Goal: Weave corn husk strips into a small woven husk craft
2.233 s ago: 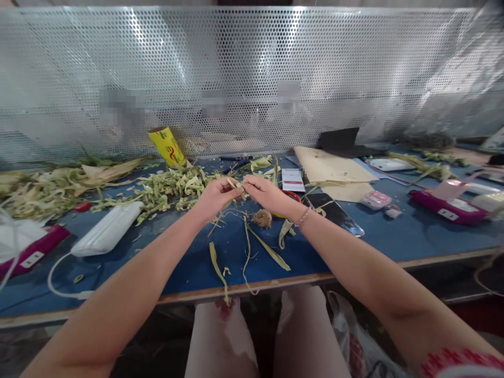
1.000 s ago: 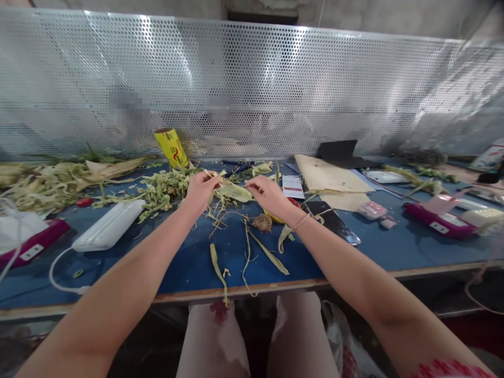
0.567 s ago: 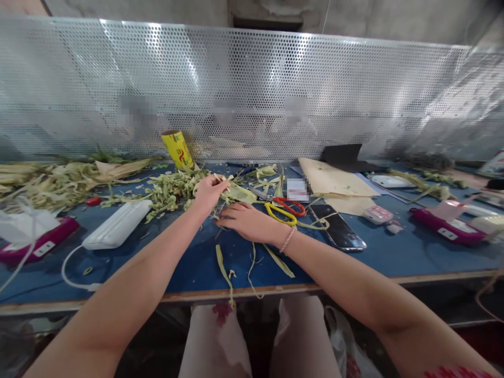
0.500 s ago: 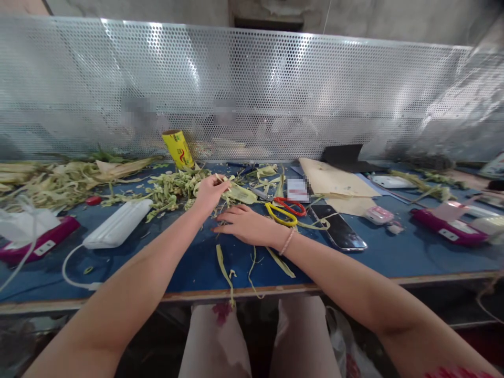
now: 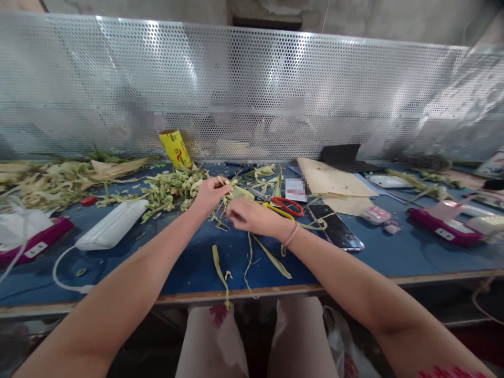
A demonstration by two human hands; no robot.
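My left hand (image 5: 210, 193) is raised over the blue table (image 5: 189, 268) and pinches a pale green leaf strip (image 5: 236, 191) between thumb and fingers. My right hand (image 5: 252, 216) hovers just right of and below it, blurred, with its fingers curled. I cannot tell whether it holds anything. Long thin leaf strips (image 5: 268, 257) lie on the table under both hands. A pair of scissors with yellow and red handles (image 5: 289, 206) lies just right of my right hand.
A heap of cut green leaf pieces (image 5: 169, 186) and a yellow roll (image 5: 175, 148) lie behind my left hand. A phone (image 5: 334, 227), brown paper (image 5: 331, 173) and a magenta device (image 5: 441, 228) are to the right. A white case (image 5: 112, 224) with a cable is to the left. A perforated metal screen (image 5: 252, 84) closes the back.
My right hand went from the leaf down flat onto the table, then lifted with curled fingers toward my left hand. My left hand kept its pinch on the leaf strip.
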